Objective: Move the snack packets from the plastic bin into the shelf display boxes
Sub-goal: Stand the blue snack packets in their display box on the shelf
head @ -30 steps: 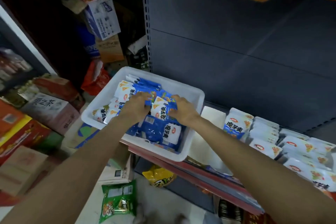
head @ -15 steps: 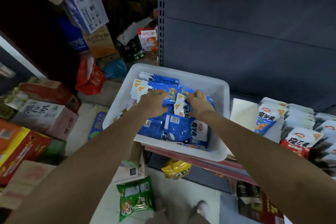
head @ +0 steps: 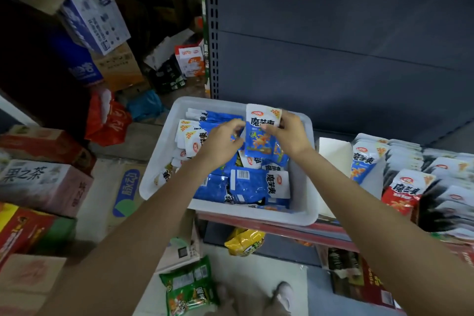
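A blue snack packet [head: 259, 133] is being pinched upright by the right hand [head: 289, 133], above the white bin [head: 305, 215]. The left hand's [head: 220, 143] fingers [head: 237, 124] are curling at its edge; whether they grip it cannot be told. Held this lightly, it could be dropped before the display box [head: 333, 156] beyond the right fingers is reached.

Display boxes [head: 436, 187] at right run off the frame edge, their packets smeared by blur. Left hand [head: 218, 143] covers the packets under it in the bin [head: 159, 161]. Green packet [head: 189, 287] on the floor is cut by the bottom edge, print probably unreadable.
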Available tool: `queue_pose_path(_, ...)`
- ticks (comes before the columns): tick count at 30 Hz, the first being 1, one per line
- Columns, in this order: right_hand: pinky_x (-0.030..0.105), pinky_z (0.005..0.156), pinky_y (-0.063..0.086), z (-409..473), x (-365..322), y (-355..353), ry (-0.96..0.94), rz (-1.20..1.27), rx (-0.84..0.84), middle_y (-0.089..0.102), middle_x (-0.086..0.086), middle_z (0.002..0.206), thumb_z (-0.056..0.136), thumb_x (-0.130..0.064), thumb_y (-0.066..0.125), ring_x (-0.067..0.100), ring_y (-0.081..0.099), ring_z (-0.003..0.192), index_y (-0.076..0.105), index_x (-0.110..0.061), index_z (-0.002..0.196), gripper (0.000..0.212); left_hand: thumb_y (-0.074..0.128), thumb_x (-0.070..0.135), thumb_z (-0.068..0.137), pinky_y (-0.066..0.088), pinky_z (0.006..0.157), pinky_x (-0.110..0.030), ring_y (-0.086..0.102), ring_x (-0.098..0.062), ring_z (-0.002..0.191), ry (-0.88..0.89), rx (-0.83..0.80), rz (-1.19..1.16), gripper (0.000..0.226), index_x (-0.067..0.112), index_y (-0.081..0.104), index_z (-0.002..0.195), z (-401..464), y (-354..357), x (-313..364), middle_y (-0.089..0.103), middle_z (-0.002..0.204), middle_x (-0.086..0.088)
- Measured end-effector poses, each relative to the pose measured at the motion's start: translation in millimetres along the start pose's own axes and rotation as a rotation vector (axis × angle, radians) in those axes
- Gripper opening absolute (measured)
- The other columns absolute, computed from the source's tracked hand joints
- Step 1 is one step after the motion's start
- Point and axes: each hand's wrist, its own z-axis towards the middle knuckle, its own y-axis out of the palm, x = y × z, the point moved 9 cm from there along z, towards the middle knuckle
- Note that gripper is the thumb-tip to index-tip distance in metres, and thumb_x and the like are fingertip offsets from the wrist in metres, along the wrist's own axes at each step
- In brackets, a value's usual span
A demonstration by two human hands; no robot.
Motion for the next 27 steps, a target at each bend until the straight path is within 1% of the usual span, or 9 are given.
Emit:
queue_pose_path(2, 0.041, 0.083, 0.052, -8.8, -4.4, -3.8, 0.005, 0.096, -0.017, 0.066, 0.015, 0.102, 0.085, 0.002, 0.063, 0.022, 0.061, 0.091, 0.058, -0.004, 0.098, 0.015, 0.055, 0.009, 0.093, 0.045, 0.094, -0.03, 0.057, -0.021, 0.11, -0.008, -0.027, -0.089, 0.039, 0.011, 0.047, 0.13, -2.5, 6.3, 9.0, 0.057, 0.124, -0.009)
queue_pose_path(5, 0.045, 0.083, 0.052, -22.0, -8.2, -24.3, 0.021, 0.166, 0.005, 0.067, 0.016, 0.101, 0.085, 0.002, 0.063, 0.026, 0.063, 0.091, 0.06, -0.005, 0.1, 0.017, 0.058, 0.011, 0.092, 0.046, 0.079, -0.028, 0.06, -0.015, 0.089, 0.016, 0.014, -0.111, 0.03, 0.012, 0.051, 0.121, -4.5, 10.3, 26.7, 0.059, 0.101, -0.003)
queue_pose_path(9, 0.034, 0.072, 0.056, -39.3, -11.2, -72.3, -0.038, 0.239, 0.081, 0.066, 0.011, 0.101, 0.082, 0.008, 0.063, 0.017, 0.064, 0.084, 0.053, -0.01, 0.105, 0.031, 0.06, 0.007, 0.089, 0.052, 0.069, -0.029, 0.058, -0.009, 0.068, 0.082, 0.01, -0.184, 0.012, 0.012, 0.054, 0.098, -2.3, 28.1, 65.9, 0.058, 0.077, 0.006)
queue_pose_path(14, 0.024, 0.07, 0.055, -62.0, 1.8, -141.8, -0.115, 0.14, 0.159, 0.063, -0.005, 0.1, 0.083, 0.01, 0.061, 0.003, 0.065, 0.086, 0.043, -0.027, 0.122, 0.056, 0.058, 0.002, 0.089, 0.054, 0.066, -0.035, 0.056, -0.01, 0.064, 0.062, -0.129, -0.319, 0.022, 0.02, 0.048, 0.084, 0.6, 89.0, 117.7, 0.055, 0.073, 0.005)
queue_pose_path(17, 0.037, 0.077, 0.056, -74.1, 15.3, -183.3, -0.114, 0.041, 0.231, 0.061, -0.008, 0.097, 0.081, 0.01, 0.06, 0.011, 0.063, 0.089, 0.044, -0.037, 0.117, 0.061, 0.06, 0.002, 0.087, 0.051, 0.074, -0.033, 0.058, -0.017, 0.073, 0.078, -0.16, -0.268, 0.016, 0.013, 0.056, 0.099, 7.1, 123.8, 142.6, 0.058, 0.081, 0.001)
queue_pose_path(19, 0.028, 0.076, 0.054, -80.4, 20.3, -207.5, -0.129, 0.002, 0.269, 0.06, -0.006, 0.095, 0.082, 0.011, 0.057, 0.006, 0.061, 0.085, 0.043, -0.034, 0.12, 0.061, 0.057, 0.001, 0.087, 0.046, 0.081, -0.025, 0.058, -0.017, 0.086, 0.082, -0.175, -0.203, 0.027, 0.007, 0.055, 0.114, 11.5, 143.8, 154.0, 0.061, 0.096, -0.004)
queue_pose_path(21, 0.009, 0.066, 0.047, -83.9, 23.1, -226.2, -0.139, -0.059, 0.288, 0.059, -0.006, 0.091, 0.084, 0.01, 0.055, 0.002, 0.059, 0.078, 0.042, -0.021, 0.126, 0.054, 0.054, 0.001, 0.088, 0.041, 0.09, -0.023, 0.056, -0.019, 0.106, 0.085, -0.181, -0.098, 0.037, 0.006, 0.05, 0.125, 15.5, 160.1, 161.0, 0.058, 0.119, -0.008)
queue_pose_path(22, 0.006, 0.061, 0.044, -83.6, 25.7, -233.6, -0.137, -0.11, 0.296, 0.059, -0.006, 0.09, 0.086, 0.008, 0.055, 0.006, 0.058, 0.076, 0.042, -0.017, 0.126, 0.049, 0.054, 0.001, 0.088, 0.039, 0.095, -0.025, 0.052, -0.021, 0.116, 0.087, -0.179, -0.035, 0.041, 0.006, 0.047, 0.129, 18.1, 167.0, 162.8, 0.054, 0.128, -0.009)
queue_pose_path(27, 0.013, 0.052, 0.041, -70.4, 45.9, -238.9, -0.11, -0.331, 0.179, 0.059, 0.001, 0.093, 0.092, 0.0, 0.051, 0.019, 0.058, 0.078, 0.043, -0.007, 0.117, 0.028, 0.05, 0.002, 0.09, 0.036, 0.105, -0.033, 0.041, -0.023, 0.132, 0.002, -0.254, 0.094, 0.055, 0.014, 0.036, 0.141, 22.7, 192.6, 162.3, 0.042, 0.144, -0.007)
